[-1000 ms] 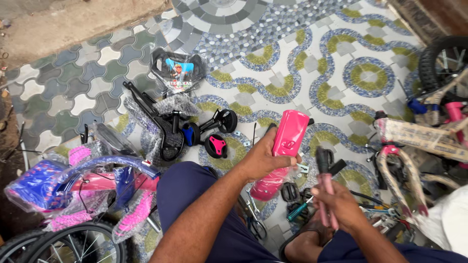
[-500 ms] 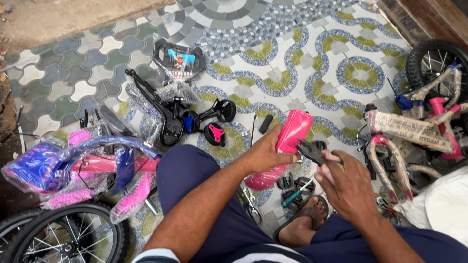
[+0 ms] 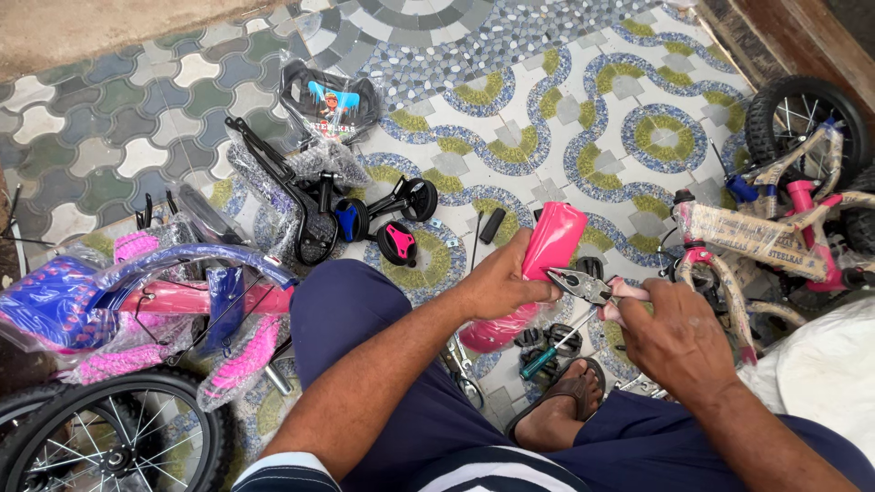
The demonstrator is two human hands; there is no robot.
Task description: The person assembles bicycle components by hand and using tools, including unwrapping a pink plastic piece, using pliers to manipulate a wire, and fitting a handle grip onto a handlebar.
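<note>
Patterned tiles (image 3: 583, 118), glossy pink fender (image 3: 551, 246), steel pliers (image 3: 588, 285)

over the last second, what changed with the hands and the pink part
The right hand swung its pliers with pink handles from upright to sideways, bringing the jaws against the glossy pink plastic fender. The left hand kept its grip on the fender; the bicycle parts on the tiled floor stayed put.

A patterned tile floor (image 3: 583, 100) lay under scattered bicycle parts. At the left stood a plastic-wrapped pink and blue frame (image 3: 137, 301), with a spoked black wheel (image 3: 100, 437) below it. Two small training wheels (image 3: 401, 214) on black brackets lay near the middle, a black bag with a coloured picture (image 3: 330, 98) beyond them. At the right leaned a paper-wrapped pink bicycle frame (image 3: 766, 241) beside a black tyre (image 3: 802, 114).
</note>
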